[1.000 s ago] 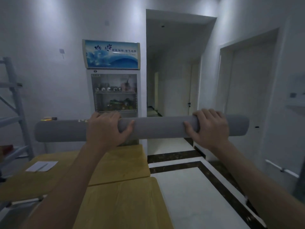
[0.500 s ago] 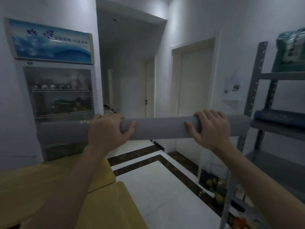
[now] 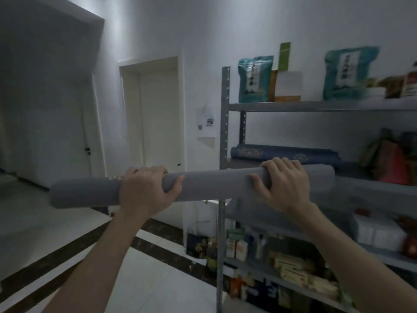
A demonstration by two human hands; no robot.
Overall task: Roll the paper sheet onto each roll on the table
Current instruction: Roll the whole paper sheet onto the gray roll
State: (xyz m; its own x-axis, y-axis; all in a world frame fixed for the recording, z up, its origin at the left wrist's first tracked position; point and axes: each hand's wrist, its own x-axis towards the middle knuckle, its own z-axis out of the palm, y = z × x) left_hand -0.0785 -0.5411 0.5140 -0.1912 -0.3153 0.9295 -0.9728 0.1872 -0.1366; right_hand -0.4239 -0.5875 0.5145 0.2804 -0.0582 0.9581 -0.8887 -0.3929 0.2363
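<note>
Both hands hold one long grey paper roll [image 3: 214, 185] level in the air at chest height, in front of a metal shelf rack [image 3: 224, 136]. Left hand [image 3: 146, 192] wraps the roll left of its middle, fingers curled over the top and close together, thumb hooked underneath. Right hand [image 3: 283, 185] grips nearer the right end, fingers curled over the top side by side, thumb pressed on the near face. Roll's right end overlaps the rack's middle shelf level; cannot tell if it touches. On that middle shelf lies a dark blue patterned roll [image 3: 284, 153]. Top shelf carries two teal bags [image 3: 255, 79] and a pale box [image 3: 288, 85]. Lower shelves hold blurred cartons. White door [image 3: 155, 118] behind, pale tiled floor [image 3: 153, 288] with a dark border strip.
</note>
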